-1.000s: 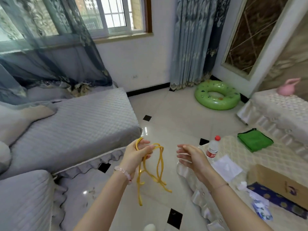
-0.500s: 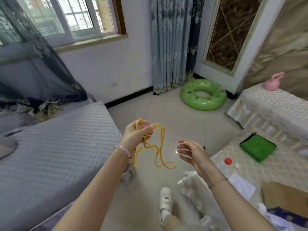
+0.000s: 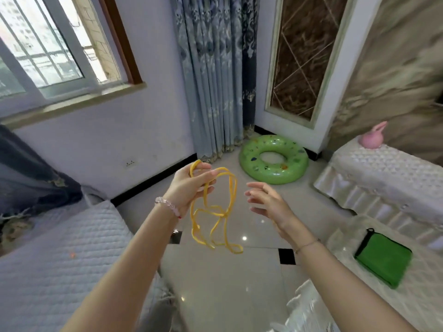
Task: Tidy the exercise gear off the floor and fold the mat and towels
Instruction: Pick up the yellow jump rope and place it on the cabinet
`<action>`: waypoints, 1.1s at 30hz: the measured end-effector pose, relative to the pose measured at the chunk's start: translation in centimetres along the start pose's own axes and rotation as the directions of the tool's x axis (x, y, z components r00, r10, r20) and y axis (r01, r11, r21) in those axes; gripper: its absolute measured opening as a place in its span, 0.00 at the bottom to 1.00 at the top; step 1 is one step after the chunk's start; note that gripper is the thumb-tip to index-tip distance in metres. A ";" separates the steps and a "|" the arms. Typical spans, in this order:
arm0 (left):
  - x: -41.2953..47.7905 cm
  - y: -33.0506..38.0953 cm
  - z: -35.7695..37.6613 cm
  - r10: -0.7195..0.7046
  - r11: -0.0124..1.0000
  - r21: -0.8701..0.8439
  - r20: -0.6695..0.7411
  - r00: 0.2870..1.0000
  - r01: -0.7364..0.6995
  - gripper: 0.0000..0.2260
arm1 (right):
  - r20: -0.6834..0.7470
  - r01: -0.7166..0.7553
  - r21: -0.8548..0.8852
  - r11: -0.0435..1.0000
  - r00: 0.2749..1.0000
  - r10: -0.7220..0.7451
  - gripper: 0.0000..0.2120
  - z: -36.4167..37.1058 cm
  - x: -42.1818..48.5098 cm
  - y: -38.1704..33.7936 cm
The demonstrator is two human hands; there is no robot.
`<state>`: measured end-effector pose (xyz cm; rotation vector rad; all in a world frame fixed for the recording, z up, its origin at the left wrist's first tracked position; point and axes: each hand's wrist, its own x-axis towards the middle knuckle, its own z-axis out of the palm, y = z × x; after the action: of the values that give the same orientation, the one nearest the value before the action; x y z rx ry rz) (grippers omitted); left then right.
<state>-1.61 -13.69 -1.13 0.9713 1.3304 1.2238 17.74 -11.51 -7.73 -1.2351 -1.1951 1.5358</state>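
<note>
Two hands are up over the floor. The left hand (image 3: 189,185) grips a thin yellow elastic resistance band (image 3: 224,214), fingers curled round its gathered top. The tangled loops dangle free below the palm, with a knot midway down. A pale bead bracelet (image 3: 167,206) sits on that wrist. The right hand (image 3: 268,204) hovers just beside the loops, apart from them, fingers spread and loosely bent, holding nothing. Beneath lies a glossy beige tile floor (image 3: 227,279) with small black insets. Farther out, a green inflatable swim ring (image 3: 271,175) lies by the blue patterned curtain (image 3: 215,80). At right, a folded green towel (image 3: 383,259) rests on a cream quilted table cover (image 3: 422,291); at left, a grey quilted sofa (image 3: 60,259). A pink rabbit-eared object (image 3: 372,141) stands on the cream-covered cabinet (image 3: 383,168) behind.
</note>
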 end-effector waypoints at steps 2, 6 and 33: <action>3.7 0.6 0.6 0.007 1.000 0.019 0.065 0.998 -0.008 0.11 | -0.002 0.047 -0.053 0.997 0.999 -0.047 0.11 -0.4 2.8 -0.7; 11.0 1.3 2.0 -0.002 0.999 0.039 0.149 0.989 -0.004 0.11 | -0.079 0.108 -0.148 0.983 0.990 -0.121 0.18 -1.6 8.8 -1.7; 48.4 5.0 24.6 -0.135 0.989 0.036 0.628 0.766 0.144 0.05 | -0.599 -0.006 -0.167 0.986 0.795 -0.097 0.12 -22.0 36.9 -7.0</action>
<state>15.73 37.92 -2.64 1.1211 0.8304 0.6868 32.55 29.35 -10.33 -1.6317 -0.9104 0.8923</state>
